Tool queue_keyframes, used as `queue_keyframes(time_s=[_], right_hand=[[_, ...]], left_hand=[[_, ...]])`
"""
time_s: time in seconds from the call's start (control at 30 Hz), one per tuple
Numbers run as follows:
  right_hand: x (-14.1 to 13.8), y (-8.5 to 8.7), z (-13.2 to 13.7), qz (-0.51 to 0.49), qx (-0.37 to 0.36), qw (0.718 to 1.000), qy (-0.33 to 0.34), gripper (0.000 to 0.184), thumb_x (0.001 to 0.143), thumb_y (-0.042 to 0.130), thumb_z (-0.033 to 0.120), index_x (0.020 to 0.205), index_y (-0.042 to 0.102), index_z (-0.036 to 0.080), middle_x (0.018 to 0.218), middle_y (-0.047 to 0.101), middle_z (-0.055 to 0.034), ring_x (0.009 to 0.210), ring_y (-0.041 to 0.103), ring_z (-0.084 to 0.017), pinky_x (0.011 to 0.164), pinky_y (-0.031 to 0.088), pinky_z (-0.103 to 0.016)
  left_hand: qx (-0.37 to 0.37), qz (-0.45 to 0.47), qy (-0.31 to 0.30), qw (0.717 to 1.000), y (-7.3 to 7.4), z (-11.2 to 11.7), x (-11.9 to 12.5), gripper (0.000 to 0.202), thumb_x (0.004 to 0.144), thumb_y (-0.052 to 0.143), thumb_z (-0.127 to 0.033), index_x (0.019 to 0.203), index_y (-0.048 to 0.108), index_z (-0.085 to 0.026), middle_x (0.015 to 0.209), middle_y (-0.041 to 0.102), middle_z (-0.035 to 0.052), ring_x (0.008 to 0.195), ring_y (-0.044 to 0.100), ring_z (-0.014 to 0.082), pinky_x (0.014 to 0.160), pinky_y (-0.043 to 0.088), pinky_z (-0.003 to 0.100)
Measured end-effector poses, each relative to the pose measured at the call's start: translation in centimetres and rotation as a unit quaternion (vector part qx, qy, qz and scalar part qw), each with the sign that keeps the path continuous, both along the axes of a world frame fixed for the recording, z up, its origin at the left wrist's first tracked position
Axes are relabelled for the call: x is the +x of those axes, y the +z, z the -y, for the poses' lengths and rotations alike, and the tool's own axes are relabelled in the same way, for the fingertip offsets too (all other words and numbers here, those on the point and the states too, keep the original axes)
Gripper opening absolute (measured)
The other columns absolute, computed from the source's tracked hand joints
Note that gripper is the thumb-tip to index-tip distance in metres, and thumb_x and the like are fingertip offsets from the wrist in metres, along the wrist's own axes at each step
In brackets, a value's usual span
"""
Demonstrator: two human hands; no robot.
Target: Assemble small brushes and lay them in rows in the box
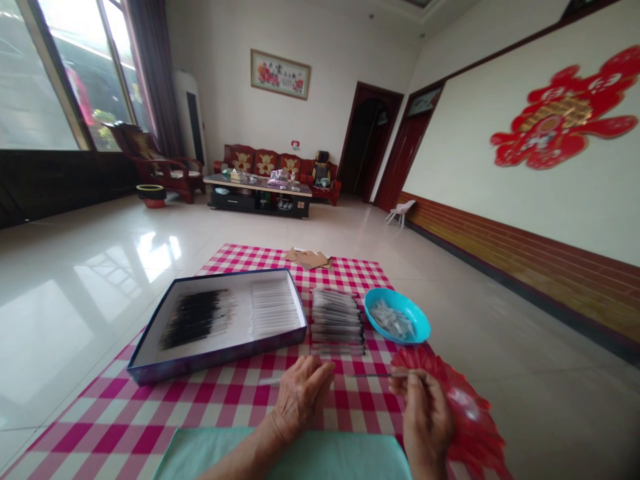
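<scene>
My left hand [303,393] is closed around a translucent pen barrel [270,382], whose end sticks out to the left. Pinched in the fingers of my right hand [425,413] is a thin dark pen refill [370,375], pointing left toward my other hand across a small gap. Ahead of both hands lies a stack of pens [337,320] with clear and dark parts. To its left, a shallow box [215,360] holds a row of black refills [193,319] and a row of clear barrels [274,307]. A blue bowl [423,320] contains small translucent pieces [393,319], perhaps caps.
A red petal-edged plastic dish [465,407] sits beside my right hand. Pale green cloth [200,450] lies at the near edge of the checked tablecloth [110,413]. Cardboard pieces [310,259] rest at the far edge. Beyond are a low table [257,193] and a sofa.
</scene>
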State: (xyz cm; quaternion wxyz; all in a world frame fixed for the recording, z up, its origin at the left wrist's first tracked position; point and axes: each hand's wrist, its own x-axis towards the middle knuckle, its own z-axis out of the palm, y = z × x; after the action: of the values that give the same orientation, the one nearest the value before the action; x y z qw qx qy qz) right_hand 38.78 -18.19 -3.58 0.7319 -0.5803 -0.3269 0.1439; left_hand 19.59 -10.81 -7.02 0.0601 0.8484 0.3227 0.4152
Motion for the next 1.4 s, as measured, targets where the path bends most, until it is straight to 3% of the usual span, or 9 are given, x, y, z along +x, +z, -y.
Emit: queue_keyframes(time_s=[0.23,0.57,0.7,0.87,0.97,1.03,1.2,1.3,1.4], right_hand=[[-2.6,-1.2,-0.5,0.04,-0.049,0.995,0.072,0.035,0.076,0.059,0.053,0.084,0.055,0.019,0.074,0.068,-0.0049,0.061,0.064,-0.017,0.058,0.055,-0.028],[-2.2,-3.7,-1.1,-0.045,-0.095,0.985,0.137,0.043,0.07,0.063,0.059,0.086,0.058,0.019,0.08,0.071,-0.0061,0.071,0.068,-0.023,0.066,0.056,-0.033],[-2.7,-4.2,-1.0,-0.04,-0.135,0.972,0.186,0.048,0.072,0.06,0.059,0.101,0.058,0.021,0.099,0.07,-0.0065,0.088,0.066,-0.026,0.074,0.055,-0.033],[-3.9,-3.7,-1.0,-0.059,-0.169,0.953,0.244,0.059,0.069,0.065,0.056,0.115,0.051,0.021,0.098,0.07,-0.0057,0.084,0.068,-0.025,0.073,0.055,-0.032],[-4.2,-3.5,-1.1,-0.052,-0.178,0.95,0.251,0.06,0.067,0.065,0.058,0.11,0.053,0.019,0.093,0.071,-0.0072,0.082,0.068,-0.025,0.071,0.056,-0.031],[-4.2,-3.7,-1.3,-0.046,-0.181,0.948,0.257,0.06,0.066,0.066,0.059,0.109,0.054,0.018,0.091,0.072,-0.008,0.08,0.068,-0.025,0.07,0.056,-0.031],[-4.3,-4.0,-1.5,-0.045,-0.171,0.95,0.256,0.059,0.065,0.064,0.061,0.104,0.057,0.018,0.09,0.073,-0.009,0.079,0.068,-0.026,0.07,0.056,-0.033],[-4.4,-3.8,-1.6,-0.043,-0.179,0.949,0.256,0.059,0.063,0.064,0.063,0.101,0.059,0.018,0.089,0.073,-0.0096,0.077,0.069,-0.027,0.068,0.057,-0.034],[-4.5,-3.7,-1.6,-0.04,-0.184,0.949,0.255,0.06,0.062,0.064,0.064,0.1,0.059,0.018,0.09,0.073,-0.0104,0.078,0.069,-0.027,0.067,0.057,-0.034]], left_hand=[[-0.002,-0.033,-0.019,0.999,0.1,0.6,0.2,0.02,0.091,0.044,-0.03,0.091,0.064,-0.026,0.078,0.056,0.0031,0.07,0.05,0.0148,0.061,0.04,0.026],[0.01,-0.077,-0.006,0.997,-0.3,0.4,0.5,0.02,0.089,0.045,-0.027,0.076,0.059,-0.021,0.069,0.055,0.0011,0.065,0.048,0.0141,0.06,0.037,0.026],[-0.002,-0.126,0.042,0.991,1.5,0.5,-0.2,0.021,0.088,0.046,-0.024,0.071,0.057,-0.021,0.069,0.056,0.0004,0.064,0.047,0.0142,0.056,0.034,0.025],[-0.053,-0.229,0.124,0.964,6.8,-1.8,-5.2,0.024,0.091,0.04,-0.025,0.08,0.061,-0.023,0.077,0.062,0.0014,0.075,0.054,0.016,0.062,0.038,0.025],[-0.13,-0.341,0.203,0.909,9.6,-4.9,-10.4,0.028,0.091,0.035,-0.027,0.09,0.063,-0.025,0.09,0.065,0.003,0.088,0.057,0.0188,0.068,0.041,0.026],[-0.154,-0.37,0.233,0.886,10.4,-7.1,-13.9,0.03,0.089,0.036,-0.025,0.089,0.066,-0.021,0.09,0.066,0.007,0.085,0.06,0.0207,0.069,0.043,0.029],[-0.214,-0.428,0.266,0.837,8.9,-10.3,-19.2,0.024,0.077,0.047,-0.015,0.075,0.07,-0.017,0.079,0.068,0.0115,0.078,0.064,0.0233,0.07,0.046,0.031],[-0.237,-0.445,0.267,0.821,7.6,-10.6,-20.1,0.023,0.072,0.049,-0.012,0.075,0.071,-0.016,0.082,0.069,0.0132,0.083,0.065,0.0253,0.073,0.046,0.033],[-0.251,-0.447,0.267,0.816,7.1,-10.5,-20.3,0.022,0.071,0.049,-0.011,0.076,0.07,-0.015,0.086,0.069,0.0158,0.088,0.064,0.0281,0.075,0.046,0.036]])
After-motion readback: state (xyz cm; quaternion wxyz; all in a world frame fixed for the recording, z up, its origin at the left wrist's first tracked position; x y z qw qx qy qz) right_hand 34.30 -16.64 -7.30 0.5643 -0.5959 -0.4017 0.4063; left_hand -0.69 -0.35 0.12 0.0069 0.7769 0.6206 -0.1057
